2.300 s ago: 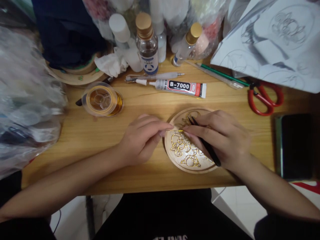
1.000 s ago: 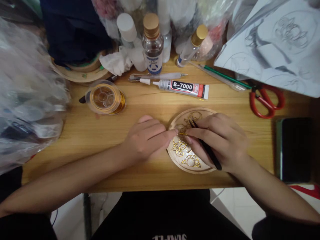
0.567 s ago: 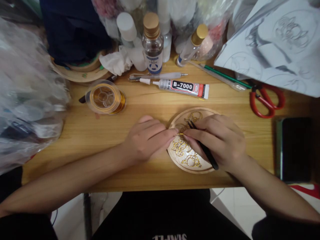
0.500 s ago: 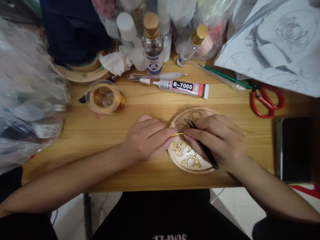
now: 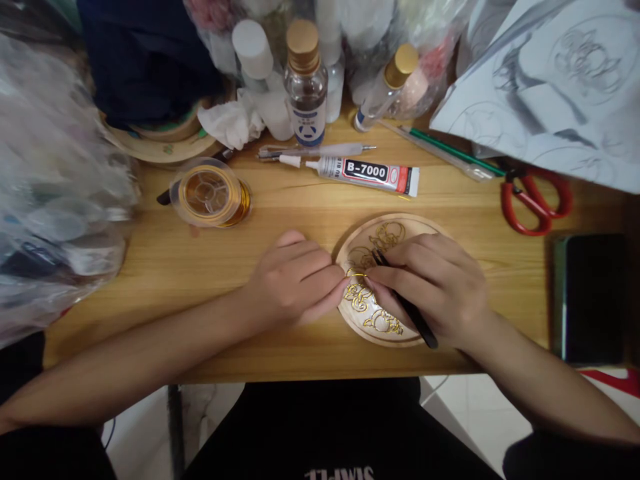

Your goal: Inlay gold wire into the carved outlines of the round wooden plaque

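A short gold wire stretches between my two hands above a round wooden plate. My left hand is closed, its fingertips pinching the wire's left end at the plate's left rim. Over the plate's right part, my right hand holds the wire's other end between thumb and forefinger. Black tweezers also lie in that hand, tips pointing up and left. Gold wire outlines decorate the pale plate surface near its front. Darker curled outlines show toward the back; my right hand hides the rest.
Behind the plate lie a B-7000 glue tube and a pen-like tool. A wire spool sits at left. Red-handled scissors and a phone are at right. Bottles and sketched papers fill the back.
Both hands have shifted slightly, and the wire between them sits a little lower and now shows a curved loop. The tweezers have moved slightly down with the right hand.
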Demonstrator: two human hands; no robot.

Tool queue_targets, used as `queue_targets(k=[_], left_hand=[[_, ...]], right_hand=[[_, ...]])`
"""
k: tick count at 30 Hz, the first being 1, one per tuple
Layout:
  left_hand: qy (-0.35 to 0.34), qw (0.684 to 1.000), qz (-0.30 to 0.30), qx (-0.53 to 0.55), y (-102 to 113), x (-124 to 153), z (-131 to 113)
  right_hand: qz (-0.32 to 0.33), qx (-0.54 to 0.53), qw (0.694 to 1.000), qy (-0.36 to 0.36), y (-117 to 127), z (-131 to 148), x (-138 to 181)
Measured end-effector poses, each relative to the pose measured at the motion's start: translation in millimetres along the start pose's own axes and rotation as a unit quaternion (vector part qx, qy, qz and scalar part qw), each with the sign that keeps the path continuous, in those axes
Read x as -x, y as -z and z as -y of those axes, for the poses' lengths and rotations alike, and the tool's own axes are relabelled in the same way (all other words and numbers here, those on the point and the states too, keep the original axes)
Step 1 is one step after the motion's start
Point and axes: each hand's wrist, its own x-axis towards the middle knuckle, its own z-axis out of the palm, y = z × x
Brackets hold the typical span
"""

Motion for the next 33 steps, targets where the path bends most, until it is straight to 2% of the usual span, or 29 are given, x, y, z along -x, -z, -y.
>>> queue_targets(k=[6,22,29,33], left_hand=[[-0.003,1.000,-0.006,-0.012,-1.0,-0.4,-0.9],[-0.041,0.998,-0.023,-0.046,0.1,-0.9,-0.4],[-0.022,1.000,-0.017,-0.012,3.3,-2.6,-3.1],[0.003,0.999,-0.039,-0.007,3.1,-3.2,-4.3]], right_hand=[[0.017,0.006,1.000,0.005,0.2,0.3,0.3],[0.008,0.000,1.000,-0.006,-0.5,2.3,0.1],[0.011,-0.014,1.000,-0.008,-0.7,0.8,1.2],[0.001,-0.009,1.000,-0.018,-0.6,-3.3,0.6]])
